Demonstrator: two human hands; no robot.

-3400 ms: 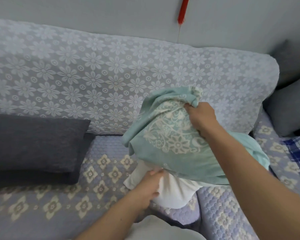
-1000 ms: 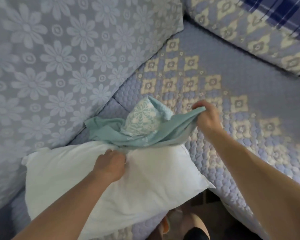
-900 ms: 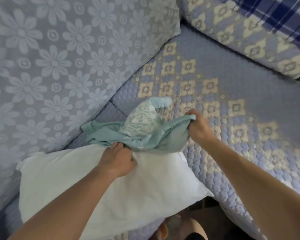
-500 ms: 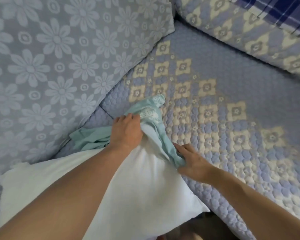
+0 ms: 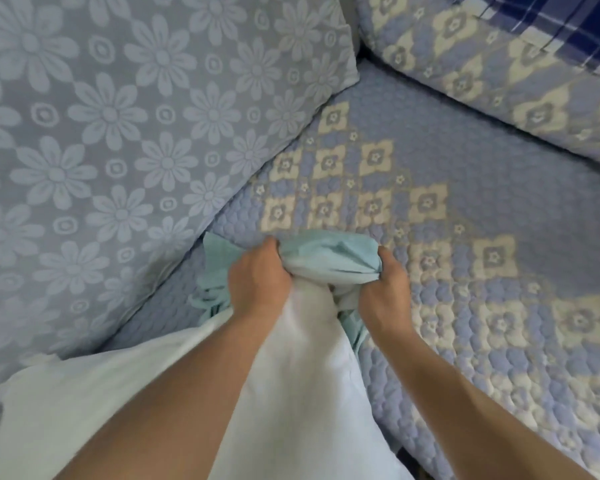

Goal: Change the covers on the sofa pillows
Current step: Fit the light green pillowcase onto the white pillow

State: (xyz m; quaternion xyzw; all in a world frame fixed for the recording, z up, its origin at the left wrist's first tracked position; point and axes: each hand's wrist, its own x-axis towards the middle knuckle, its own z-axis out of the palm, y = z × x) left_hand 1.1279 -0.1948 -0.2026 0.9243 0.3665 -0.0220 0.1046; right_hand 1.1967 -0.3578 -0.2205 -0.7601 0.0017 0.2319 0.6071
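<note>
At mid-frame on the quilted sofa seat (image 5: 447,174), the left hand (image 5: 258,282) and right hand (image 5: 383,289) each clench the bunched teal pillow cover (image 5: 329,252) over the end of the white pillow insert (image 5: 302,368), apparently to work the opening around that end.

Right hand (image 5: 383,289) now gripping cover (image 5: 329,258) — both stretching it over pillow (image 5: 291,393) corner.

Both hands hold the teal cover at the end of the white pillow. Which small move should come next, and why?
Probably draw the cover toward the body. Left hand and right hand grip its bunched mouth, which covers only the pillow tip; the rest is bare.
</note>
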